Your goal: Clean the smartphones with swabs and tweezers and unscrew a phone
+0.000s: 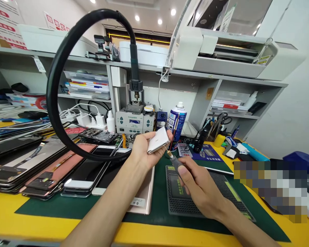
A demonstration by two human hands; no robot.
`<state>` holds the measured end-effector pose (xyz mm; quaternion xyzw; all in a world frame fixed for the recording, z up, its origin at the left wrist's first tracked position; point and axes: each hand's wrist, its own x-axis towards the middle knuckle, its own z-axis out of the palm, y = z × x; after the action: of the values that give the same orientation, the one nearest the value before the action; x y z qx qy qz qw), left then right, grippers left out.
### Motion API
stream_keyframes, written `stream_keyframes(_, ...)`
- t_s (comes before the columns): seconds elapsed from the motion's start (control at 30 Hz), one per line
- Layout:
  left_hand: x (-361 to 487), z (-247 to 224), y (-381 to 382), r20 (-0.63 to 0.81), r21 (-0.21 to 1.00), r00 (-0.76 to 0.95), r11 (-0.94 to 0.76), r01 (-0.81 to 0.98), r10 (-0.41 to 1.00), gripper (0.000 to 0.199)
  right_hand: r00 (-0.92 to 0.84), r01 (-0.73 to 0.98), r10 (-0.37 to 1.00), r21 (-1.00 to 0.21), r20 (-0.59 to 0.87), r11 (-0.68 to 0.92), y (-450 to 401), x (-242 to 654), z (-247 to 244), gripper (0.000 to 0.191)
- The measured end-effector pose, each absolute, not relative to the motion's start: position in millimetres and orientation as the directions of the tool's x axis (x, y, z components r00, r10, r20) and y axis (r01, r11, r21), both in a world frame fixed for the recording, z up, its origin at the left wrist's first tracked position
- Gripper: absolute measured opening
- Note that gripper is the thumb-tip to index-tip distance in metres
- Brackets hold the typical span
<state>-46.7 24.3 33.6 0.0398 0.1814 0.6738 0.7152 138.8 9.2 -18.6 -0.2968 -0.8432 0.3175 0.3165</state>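
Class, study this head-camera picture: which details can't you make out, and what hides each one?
All in the head view:
Mark on the white device: too small to read.
Tip of the grey-handled tool: too small to tell whether it touches the device.
Part of the left hand: behind the device.
Part of the gold-coloured panel: behind the left forearm.
Things at right: blurred by the pixelated patch.

red chinese characters [57, 23] on wall sign [52, 17], others blurred

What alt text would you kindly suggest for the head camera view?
A left hand holds a small white rectangular device while the right hand points a thin-tipped tool at its edge. The workbench holds phone screens, a dark mat and a blue spray can.
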Motion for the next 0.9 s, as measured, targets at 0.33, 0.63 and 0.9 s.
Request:
stream_keyframes(0.33, -47.3, 32.3, 24.4, -0.232, 0.277, -0.015, 0.051, -0.96, 0.973, 0.044, -0.605, 0.304, 0.736, -0.767, 0.303, 0.566, 8.3, 136.2, -19.3, 0.031)
stream_keyframes(0.63, -48.3, 30.4, 26.6, -0.202, 0.4, -0.089, -0.001, -0.917, 0.975, 0.051, -0.598, 0.316, 0.743, -0.762, 0.302, 0.565, 9.0, 135.3, -19.2, 0.03)
stream_keyframes(0.9, -48.9, 28.6, 28.8, -0.196, 0.418, -0.106, -0.015, -0.908, 0.975, 0.049, -0.582, 0.321, 0.753, -0.763, 0.307, 0.56, 9.0, 134.8, -19.6, 0.032)
